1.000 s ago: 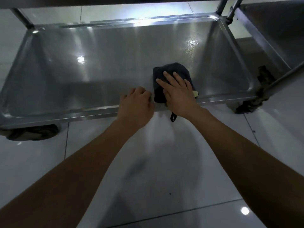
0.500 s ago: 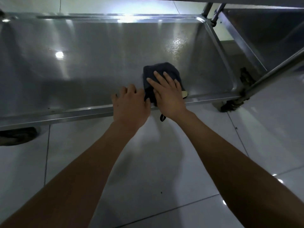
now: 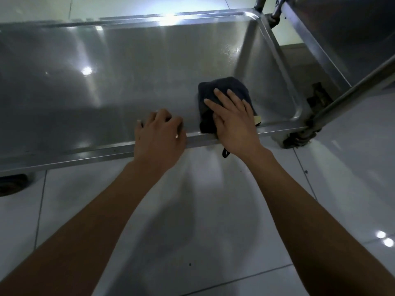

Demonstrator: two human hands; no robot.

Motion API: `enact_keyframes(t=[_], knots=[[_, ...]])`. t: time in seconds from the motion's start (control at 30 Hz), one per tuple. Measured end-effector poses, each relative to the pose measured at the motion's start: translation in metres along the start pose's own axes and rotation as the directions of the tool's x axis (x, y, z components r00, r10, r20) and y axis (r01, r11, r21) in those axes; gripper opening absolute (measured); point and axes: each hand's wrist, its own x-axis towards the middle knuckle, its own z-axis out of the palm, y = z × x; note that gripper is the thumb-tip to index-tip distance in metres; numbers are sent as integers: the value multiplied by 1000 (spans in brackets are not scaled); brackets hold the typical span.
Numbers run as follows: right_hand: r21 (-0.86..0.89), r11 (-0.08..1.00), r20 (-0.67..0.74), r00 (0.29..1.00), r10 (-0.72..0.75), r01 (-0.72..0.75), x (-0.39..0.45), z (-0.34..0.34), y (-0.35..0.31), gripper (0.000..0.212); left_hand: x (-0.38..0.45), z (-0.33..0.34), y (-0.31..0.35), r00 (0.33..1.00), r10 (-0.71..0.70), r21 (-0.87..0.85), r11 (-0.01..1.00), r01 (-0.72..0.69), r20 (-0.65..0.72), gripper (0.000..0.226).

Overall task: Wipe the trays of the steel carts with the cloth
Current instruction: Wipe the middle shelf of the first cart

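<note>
A steel cart's bottom tray (image 3: 128, 82) fills the upper half of the head view. A dark cloth (image 3: 224, 86) lies bunched on the tray's floor near its front right corner. My right hand (image 3: 233, 118) presses flat on the cloth with straight, spread fingers, the wrist over the front rim. My left hand (image 3: 160, 133) sits to the left of it, fingers curled over the tray's front rim (image 3: 85, 154).
A second steel cart's tray (image 3: 342, 24) stands at the upper right, its slanted leg (image 3: 352, 92) crossing by the corner. Dark caster wheels sit at the right corner (image 3: 299, 139) and far left (image 3: 12, 184). Glossy white floor tiles (image 3: 192, 231) lie below.
The view has shifted, so the tray sits further left in frame. Both hands keep nearly the same places; the left hand's fingers have spread a little on the rim.
</note>
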Motion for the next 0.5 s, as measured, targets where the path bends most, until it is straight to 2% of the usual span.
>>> enact_keyframes(t=[0.13,0.23,0.43,0.5], knots=[[-62,985,-16,987,162,-163,-3,-26,60,45,0,6,1,998,14,18,1000,-12,-62,18],[-125,938,-25,946,323,-324,-6,-43,95,47,0,6,1,996,38,8,999,-38,-77,18],[-169,916,1,929,369,-364,-5,-45,88,48,-1,2,-10,994,72,-45,996,-76,-81,20],[-169,914,-7,928,373,-369,-7,-42,80,48,1,-3,-20,994,92,-124,987,-98,-52,28]])
